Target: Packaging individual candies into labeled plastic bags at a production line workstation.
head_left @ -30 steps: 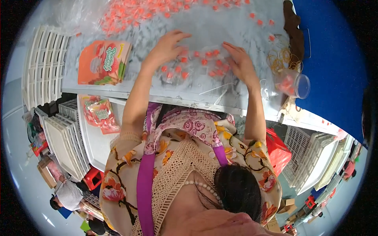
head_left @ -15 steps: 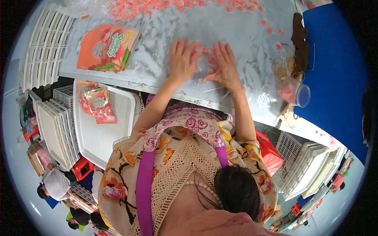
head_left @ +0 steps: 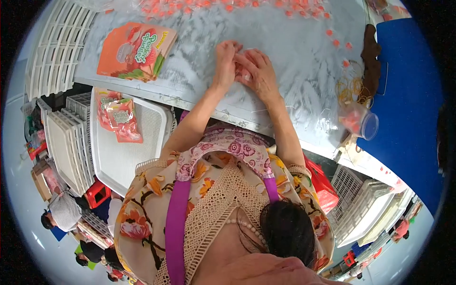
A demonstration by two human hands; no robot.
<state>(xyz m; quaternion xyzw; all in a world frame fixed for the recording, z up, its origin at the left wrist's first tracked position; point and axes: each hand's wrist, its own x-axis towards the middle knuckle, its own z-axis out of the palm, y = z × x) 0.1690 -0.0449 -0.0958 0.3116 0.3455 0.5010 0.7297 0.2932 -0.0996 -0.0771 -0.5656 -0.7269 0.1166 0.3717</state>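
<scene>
My left hand and my right hand are drawn together over the marbled grey tabletop. Between them is a small cluster of clear-wrapped packets with red-orange pieces. The curled fingers of both hands press round this cluster and cover much of it, so its lower side is hidden. To the left lies a stack of flat printed orange pouches. Along the far side many similar small clear packets with red-orange pieces are spread out.
A white tray with filled pouches sits below the table's left edge. White plastic racks stand at far left. Rubber bands, a clear tub and a blue surface are on the right. Other people work at lower left.
My hands, spread flat on either side of the packets before, have closed in on them, with the fingers curled and nearly meeting. The view has shifted slightly.
</scene>
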